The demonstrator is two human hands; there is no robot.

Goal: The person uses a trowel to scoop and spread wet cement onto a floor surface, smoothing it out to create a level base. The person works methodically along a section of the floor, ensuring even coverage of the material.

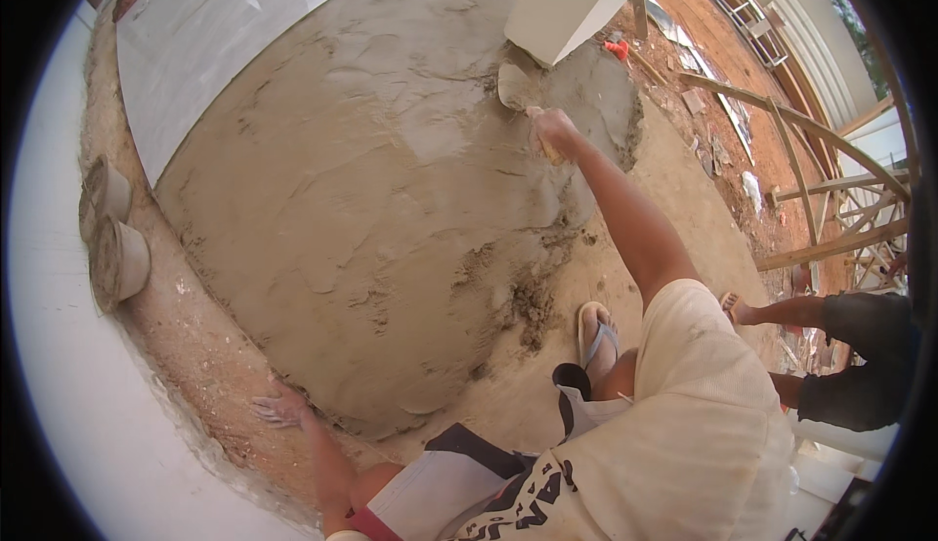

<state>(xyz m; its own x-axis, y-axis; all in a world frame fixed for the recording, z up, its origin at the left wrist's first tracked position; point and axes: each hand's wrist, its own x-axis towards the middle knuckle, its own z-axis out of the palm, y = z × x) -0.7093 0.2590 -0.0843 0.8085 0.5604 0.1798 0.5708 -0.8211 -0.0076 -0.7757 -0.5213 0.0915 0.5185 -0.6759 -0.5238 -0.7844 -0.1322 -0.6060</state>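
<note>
Wet grey mortar (322, 189) covers a wide patch of floor in front of me, smooth in its middle and crumbly along the near right edge. My right hand (556, 134) reaches far out, closed around the handle of a trowel (514, 87). The trowel's blade lies on the mortar beside the foot of a pale square column (572, 3). My left hand (281, 407) holds nothing and leans on the reddish bare ground with its fingers spread, just outside the mortar's left edge.
Two mortar-stained buckets (119, 262) stand against the white wall (59, 346) at left. Pale tiles or slabs (205, 43) border the mortar at far left. Wooden poles (831, 248), a ladder (738, 3) and scraps lie at right. Another person's legs (791, 313) are close by.
</note>
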